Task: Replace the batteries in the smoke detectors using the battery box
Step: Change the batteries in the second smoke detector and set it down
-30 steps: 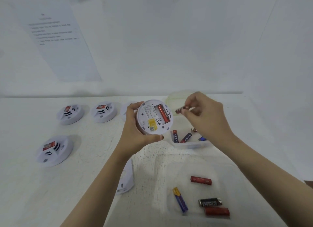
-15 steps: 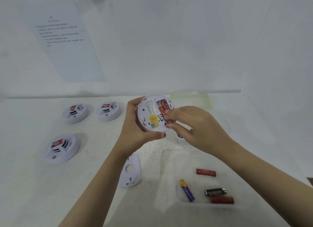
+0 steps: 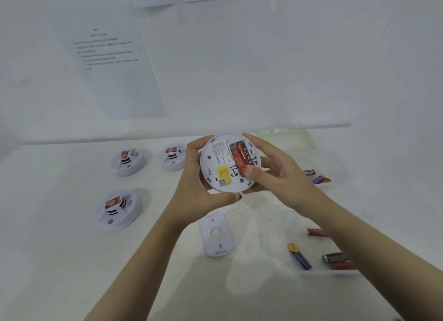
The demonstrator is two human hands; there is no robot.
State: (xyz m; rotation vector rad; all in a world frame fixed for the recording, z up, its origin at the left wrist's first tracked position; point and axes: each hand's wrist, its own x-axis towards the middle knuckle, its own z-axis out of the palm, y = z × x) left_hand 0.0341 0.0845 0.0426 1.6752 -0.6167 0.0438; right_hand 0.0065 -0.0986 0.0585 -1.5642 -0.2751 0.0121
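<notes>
I hold a round white smoke detector (image 3: 221,167) up with its back facing me. Two red batteries (image 3: 241,156) lie side by side in its open compartment. My left hand (image 3: 194,188) grips the detector's left and lower rim. My right hand (image 3: 275,172) wraps the right rim, and its thumb presses on the lower end of the batteries. The clear battery box (image 3: 335,162) stands behind my right hand with a few batteries (image 3: 320,178) inside. The detector's white back cover (image 3: 217,234) lies flat on the table below my hands.
Three other smoke detectors (image 3: 128,161) (image 3: 172,157) (image 3: 117,209) sit on the white table at left. Several loose batteries (image 3: 299,256) (image 3: 335,258) (image 3: 316,232) lie at the right front. The box lid (image 3: 285,136) rests at the back by the wall. A printed sheet (image 3: 112,64) hangs on the wall.
My right hand brought a battery from beside the detector into the compartment, and its thumb now presses it in next to the first one. The view has shifted a little downward.
</notes>
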